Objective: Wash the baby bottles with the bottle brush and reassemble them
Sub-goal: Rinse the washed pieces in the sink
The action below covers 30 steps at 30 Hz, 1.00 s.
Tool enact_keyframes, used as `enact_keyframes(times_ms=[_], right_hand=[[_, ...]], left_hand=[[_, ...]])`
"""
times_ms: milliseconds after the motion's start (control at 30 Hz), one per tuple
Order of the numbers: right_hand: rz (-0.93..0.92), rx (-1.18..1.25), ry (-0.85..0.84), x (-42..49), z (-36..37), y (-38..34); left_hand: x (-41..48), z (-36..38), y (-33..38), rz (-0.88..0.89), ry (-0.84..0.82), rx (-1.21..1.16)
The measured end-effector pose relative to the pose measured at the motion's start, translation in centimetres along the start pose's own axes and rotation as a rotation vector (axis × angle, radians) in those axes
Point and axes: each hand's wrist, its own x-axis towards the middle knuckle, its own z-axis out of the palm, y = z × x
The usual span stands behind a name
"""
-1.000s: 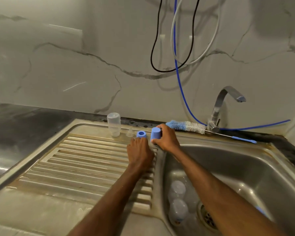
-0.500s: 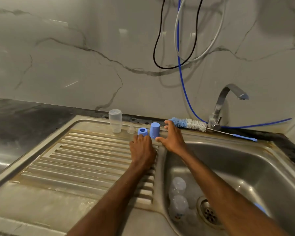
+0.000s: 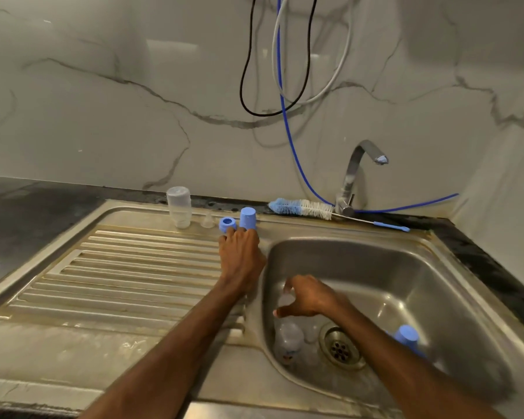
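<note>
My left hand (image 3: pixel 241 255) rests flat on the drainboard (image 3: pixel 118 267), its fingertips touching a blue collar ring (image 3: pixel 227 224) and an upturned blue cap (image 3: pixel 248 218). Beside them stand a small clear nipple (image 3: pixel 207 220) and an inverted clear bottle (image 3: pixel 178 207). My right hand (image 3: pixel 307 297) is down in the sink basin (image 3: pixel 406 282), thumb and forefinger curled round a clear bottle (image 3: pixel 285 300). A second clear bottle (image 3: pixel 288 340) lies below it by the drain (image 3: pixel 339 347). The bottle brush (image 3: pixel 300 207) lies on the back rim. My right forearm partly hides another blue cap (image 3: pixel 406 335) in the basin.
A chrome faucet (image 3: pixel 357 173) stands behind the basin, with a blue hose (image 3: pixel 288 125) and black and white cables hanging down the marble wall. Dark countertop (image 3: pixel 28 213) borders the sink on the left and right.
My right hand let go of the blue cap on the rim and dropped into the basin onto a clear bottle. My left hand stayed on the drainboard.
</note>
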Motion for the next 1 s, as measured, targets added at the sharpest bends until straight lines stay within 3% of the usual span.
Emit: enact_keyframes(times_ms=[267,433,500,567,667,800,867,1000], right_hand=[[0.056,0.252,-0.006,1.0,-0.8,-0.1],[0.134,0.699,0.143,-0.3,-5.8,5.0],[0.201,0.659,0.243,-0.9,-6.9,7.4],[0.303,0.699,0.328,-1.5,-7.0,9.1],[0.369,1.014,0.429,-2.1,-6.5,10.5],[0.211,1.480,0.343,-2.5,-7.0,10.1],[0.157,1.432,0.374,-2.3,-7.4,9.5],[0.108,1.073,0.532,-1.6,-7.4,9.0]], left_hand=[[-0.2,0.5,0.3,0.031,0.028,-0.031],[-0.5,0.3,1.0,0.080,0.079,-0.115],[-0.5,-0.1,1.6,0.103,0.054,-0.164],[-0.1,0.4,2.1,0.105,-0.002,-0.218],[0.6,1.6,3.4,0.086,-0.134,-0.377],[1.5,2.4,7.8,-0.060,-0.480,-0.747],[2.1,2.9,9.8,-0.056,-0.522,-0.891],[3.7,3.6,12.3,0.231,-0.424,-0.718]])
